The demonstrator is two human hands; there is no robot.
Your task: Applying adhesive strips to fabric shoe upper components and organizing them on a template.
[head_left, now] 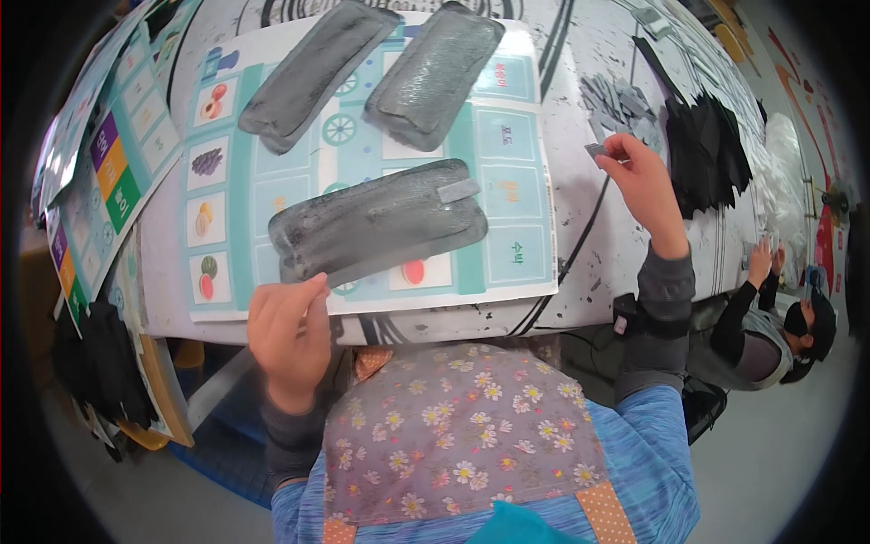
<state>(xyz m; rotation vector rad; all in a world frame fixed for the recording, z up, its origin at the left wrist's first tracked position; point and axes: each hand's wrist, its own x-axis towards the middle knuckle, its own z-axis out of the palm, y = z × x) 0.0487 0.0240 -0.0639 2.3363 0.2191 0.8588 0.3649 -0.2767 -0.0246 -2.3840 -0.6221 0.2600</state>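
Note:
Three long, dark grey, rounded flat pieces, of a kind I cannot make out, lie on a printed picture board (518, 267). Closest to me is one grey piece (372, 222) with a small light grey strip (458, 190) across its right end. My left hand (288, 335) is closed, thumb and finger pinching that piece's lower left corner. Out to the right, my right hand (645, 186) pinches a small grey strip (595, 150) beside a loose pile of similar strips (621, 107). The other two pieces, one grey piece (317, 72) and another grey piece (435, 77), lie farther back.
Right of the strip pile lies a bundle of black strips (707, 154). More printed boards (118, 172) stand at the left, above hanging black material (101, 363). The white table (580, 236) has its near edge before my apron. Another person (770, 331) works at the far right.

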